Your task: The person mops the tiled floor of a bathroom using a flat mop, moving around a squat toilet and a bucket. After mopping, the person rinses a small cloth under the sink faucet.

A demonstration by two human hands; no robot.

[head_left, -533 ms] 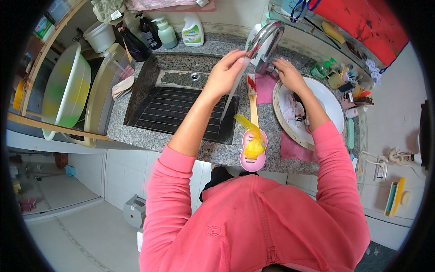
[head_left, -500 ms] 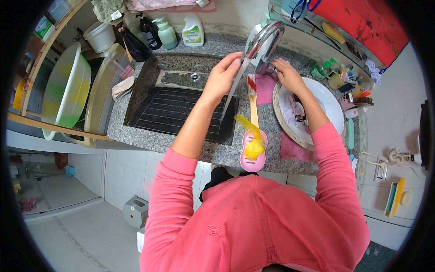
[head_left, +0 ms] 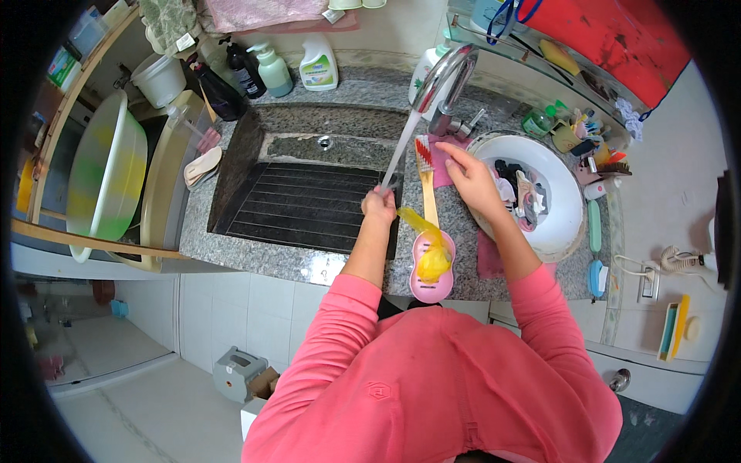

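Note:
My left hand (head_left: 378,204) is in the water stream (head_left: 402,148) at the right side of the dark stone sink (head_left: 255,143). Its fingers look bent and are partly blurred by the water; I see nothing held. My right hand (head_left: 472,181) is open with fingers stretched, between the brush and the white basin (head_left: 570,202), holding nothing. Small wet cloth items (head_left: 528,197) lie in the basin. A wooden-handled brush (head_left: 428,181) with red and white bristles lies beside the sink. Below it, a yellow bag-like bundle (head_left: 434,262) rests in a pink dish (head_left: 431,288). The chrome faucet (head_left: 448,77) is running.
Soap and cleaner bottles (head_left: 319,63) stand behind the sink. Wooden shelving with a large green-white tub (head_left: 108,177) is at the left. A green bottle (head_left: 538,121) and a holder of small items (head_left: 567,139) crowd the right back, under a glass shelf (head_left: 525,55).
My left hand has dropped from beside the spout into the lower water stream. My right hand has left the faucet handle and come nearer, over the counter. The view has shifted slightly.

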